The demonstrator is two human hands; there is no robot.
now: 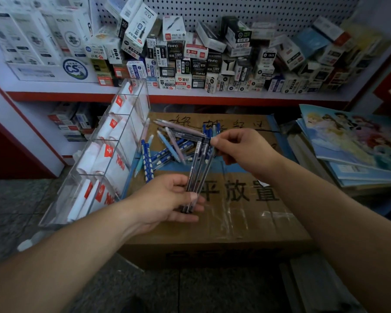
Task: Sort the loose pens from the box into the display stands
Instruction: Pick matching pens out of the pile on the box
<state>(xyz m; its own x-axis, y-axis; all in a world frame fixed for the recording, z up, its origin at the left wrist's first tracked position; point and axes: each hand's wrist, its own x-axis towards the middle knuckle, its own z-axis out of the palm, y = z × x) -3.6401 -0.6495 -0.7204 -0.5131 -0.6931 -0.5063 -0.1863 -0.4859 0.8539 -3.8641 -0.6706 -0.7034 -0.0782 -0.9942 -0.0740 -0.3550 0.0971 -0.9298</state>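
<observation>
My left hand (167,199) holds the lower ends of a small bundle of dark transparent pens (198,170) above a brown cardboard box (246,213). My right hand (239,145) pinches the bundle's upper ends between thumb and forefinger. Behind the hands, several loose pens (165,150), blue dotted, light blue and pink, lie in a heap on the box top. A clear acrylic display stand (104,154) with several compartments leans at the left of the box, holding white cards with red labels.
A shelf (190,91) with many stacked pen cartons runs across the back under a pegboard. A pile of illustrated notebooks (357,143) lies at the right. Grey floor (20,211) shows at the lower left.
</observation>
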